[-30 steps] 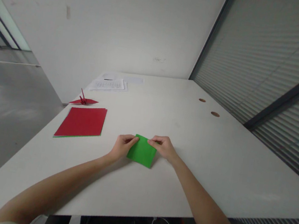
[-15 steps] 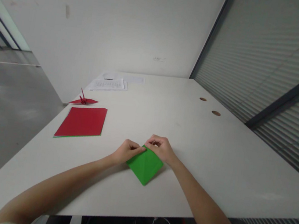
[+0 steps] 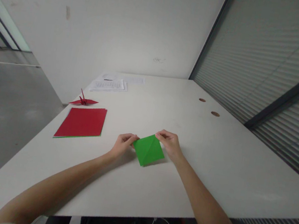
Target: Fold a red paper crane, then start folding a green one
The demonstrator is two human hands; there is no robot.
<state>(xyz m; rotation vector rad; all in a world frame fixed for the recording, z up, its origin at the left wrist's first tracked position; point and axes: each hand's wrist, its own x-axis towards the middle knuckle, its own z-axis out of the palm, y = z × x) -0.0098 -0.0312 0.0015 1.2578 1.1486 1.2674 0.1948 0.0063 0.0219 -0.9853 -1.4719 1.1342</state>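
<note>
A folded green origami paper (image 3: 149, 151), roughly square with a crease down its middle, is held between both hands just over the white table. My left hand (image 3: 124, 143) pinches its left corner between thumb and fingers. At the far top corner, my right hand (image 3: 169, 141) grips the paper the same way. The lower and right corners hang free, with a shadow beneath them.
A stack of red and green paper sheets (image 3: 82, 123) lies on the table (image 3: 202, 171) at the left. Behind it stands a red paper crane (image 3: 83, 101). Printed sheets (image 3: 108, 84) lie farther back. Two round holes (image 3: 215, 114) pierce the tabletop at the right.
The green paper has turned and lifted a little away from me. My hands have spread apart; the left now pinches the left corner, while the right keeps the top corner.
</note>
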